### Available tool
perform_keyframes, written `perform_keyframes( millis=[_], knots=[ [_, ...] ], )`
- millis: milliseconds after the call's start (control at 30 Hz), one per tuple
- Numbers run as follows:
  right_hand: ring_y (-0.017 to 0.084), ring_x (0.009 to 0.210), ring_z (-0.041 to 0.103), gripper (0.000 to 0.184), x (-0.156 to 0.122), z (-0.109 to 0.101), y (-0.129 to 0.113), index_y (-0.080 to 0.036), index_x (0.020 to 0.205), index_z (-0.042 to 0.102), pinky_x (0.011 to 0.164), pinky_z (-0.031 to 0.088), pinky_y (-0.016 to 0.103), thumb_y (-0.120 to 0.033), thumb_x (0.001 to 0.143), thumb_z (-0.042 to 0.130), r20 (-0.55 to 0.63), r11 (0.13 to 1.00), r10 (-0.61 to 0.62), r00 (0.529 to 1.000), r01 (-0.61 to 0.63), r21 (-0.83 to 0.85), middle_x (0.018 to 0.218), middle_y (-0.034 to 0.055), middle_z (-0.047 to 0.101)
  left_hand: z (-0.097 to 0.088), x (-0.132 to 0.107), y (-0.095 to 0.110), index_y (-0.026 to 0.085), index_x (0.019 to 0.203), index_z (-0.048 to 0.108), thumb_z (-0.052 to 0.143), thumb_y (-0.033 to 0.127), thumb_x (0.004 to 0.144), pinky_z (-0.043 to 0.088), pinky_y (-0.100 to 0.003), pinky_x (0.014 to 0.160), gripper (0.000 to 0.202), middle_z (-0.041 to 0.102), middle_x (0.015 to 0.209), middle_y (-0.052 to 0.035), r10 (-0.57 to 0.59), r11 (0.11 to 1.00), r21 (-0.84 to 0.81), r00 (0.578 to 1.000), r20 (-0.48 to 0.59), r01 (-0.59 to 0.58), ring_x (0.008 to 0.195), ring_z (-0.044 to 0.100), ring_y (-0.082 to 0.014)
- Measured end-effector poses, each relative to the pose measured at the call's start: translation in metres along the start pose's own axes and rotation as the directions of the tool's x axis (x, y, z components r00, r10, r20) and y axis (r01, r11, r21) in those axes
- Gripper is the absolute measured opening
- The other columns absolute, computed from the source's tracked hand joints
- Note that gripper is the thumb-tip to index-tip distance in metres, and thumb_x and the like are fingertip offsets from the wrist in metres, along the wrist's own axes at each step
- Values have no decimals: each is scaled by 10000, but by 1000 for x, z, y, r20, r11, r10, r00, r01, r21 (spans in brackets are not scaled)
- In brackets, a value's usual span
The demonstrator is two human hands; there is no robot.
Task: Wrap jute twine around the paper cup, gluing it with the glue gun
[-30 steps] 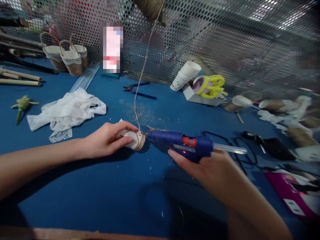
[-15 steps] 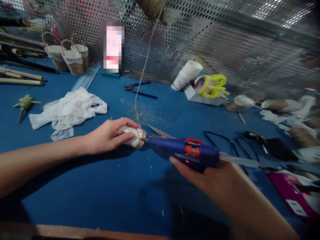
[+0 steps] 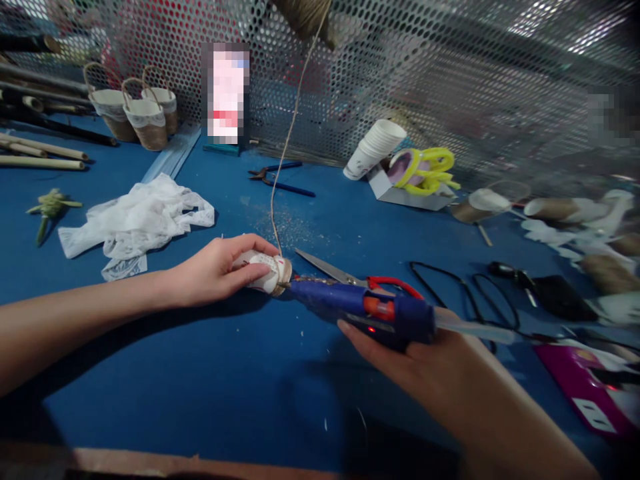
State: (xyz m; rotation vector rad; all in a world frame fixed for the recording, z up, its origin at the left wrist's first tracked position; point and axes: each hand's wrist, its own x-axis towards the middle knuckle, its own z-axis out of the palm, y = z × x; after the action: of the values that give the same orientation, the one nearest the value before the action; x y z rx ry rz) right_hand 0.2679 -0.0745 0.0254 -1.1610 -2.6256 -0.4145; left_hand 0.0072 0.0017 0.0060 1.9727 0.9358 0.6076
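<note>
My left hand is closed round a white paper cup lying on its side, with twine wound about its right end. From that end a strand of twine runs up to a spool at the top. My right hand grips a blue glue gun, a clear glue stick poking out of its back. The gun's nozzle is at the twine-wrapped end of the cup; whether it touches cannot be made out. Just behind the gun lie red-handled scissors.
White lace lies on the blue table left of the cup. Pliers, small twine baskets and a pixelated screen stand farther back. Stacked paper cups lean on a box with yellow strips. Black cable lies right.
The glue gun in my right hand has shifted slightly left and down along the cup's end, uncovering more of the scissors. My left hand and the cup have hardly moved.
</note>
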Motion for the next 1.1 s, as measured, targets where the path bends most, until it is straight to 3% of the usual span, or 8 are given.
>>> perform_keyframes(
  millis=[100, 300, 467, 600, 767, 1000, 1100],
  knots=[
    [208, 606, 617, 398, 4, -2, 0, -275, 852, 688, 575, 471, 346, -172, 862, 305, 10, 999, 24, 1000, -24, 35, 630, 44, 661, 0, 0, 0, 138, 1081, 533, 452, 328, 859, 446, -210, 581, 303, 666, 893, -55, 1, 1000, 13, 1000, 4, -1, 715, 599, -142],
    [220, 644, 633, 447, 7, -9, 4, -281, 982, 666, 591, 481, 353, -66, 815, 311, 54, 995, -96, 994, 95, 24, 635, 35, 670, 0, -2, -2, 152, 1085, 526, 459, 312, 857, 450, -216, 633, 288, 662, 948, -50, 43, 998, 51, 999, -2, -42, 756, 605, -142],
    [244, 738, 640, 447, 0, -6, 7, -290, 994, 661, 685, 469, 411, -93, 832, 294, 24, 995, 22, 999, -24, 101, 700, 45, 687, 0, -3, 0, 144, 1092, 524, 449, 295, 857, 445, -208, 628, 288, 665, 930, -50, 93, 994, 60, 996, 5, -93, 734, 608, -133],
    [219, 673, 637, 377, 1, -5, 6, -272, 815, 693, 650, 482, 375, -198, 859, 326, 50, 962, 205, 977, -211, 173, 713, 45, 685, 0, -4, 0, 137, 1101, 517, 454, 291, 858, 434, -199, 599, 295, 666, 876, -47, 101, 992, 71, 995, 11, -102, 732, 605, -137],
    [122, 359, 466, 423, 25, -11, -1, -229, 472, 562, 393, 398, 250, -280, 861, 403, 118, 926, 301, 946, -320, 202, 377, -18, 468, 0, -4, -2, 132, 1094, 518, 450, 280, 858, 415, -190, 554, 287, 653, 778, -26, 128, 987, 92, 992, 9, -128, 643, 587, -118],
    [93, 314, 303, 541, 44, -14, 1, -191, 534, 622, 350, 241, 250, -317, 900, 244, -29, 974, 138, 990, -130, 187, 352, -42, 273, 1, -5, -2, 129, 1098, 517, 454, 263, 854, 389, -178, 504, 285, 642, 772, -20, 138, 986, 95, 990, 10, -138, 558, 549, -91],
    [95, 317, 265, 519, 48, -14, 2, -194, 586, 645, 355, 210, 257, -259, 895, 233, -26, 978, 72, 997, -66, 196, 358, -51, 220, 2, -5, -1, 120, 1093, 523, 456, 243, 849, 390, -180, 506, 281, 643, 782, -28, 154, 984, 95, 988, 4, -154, 557, 549, -90]
  ],
)
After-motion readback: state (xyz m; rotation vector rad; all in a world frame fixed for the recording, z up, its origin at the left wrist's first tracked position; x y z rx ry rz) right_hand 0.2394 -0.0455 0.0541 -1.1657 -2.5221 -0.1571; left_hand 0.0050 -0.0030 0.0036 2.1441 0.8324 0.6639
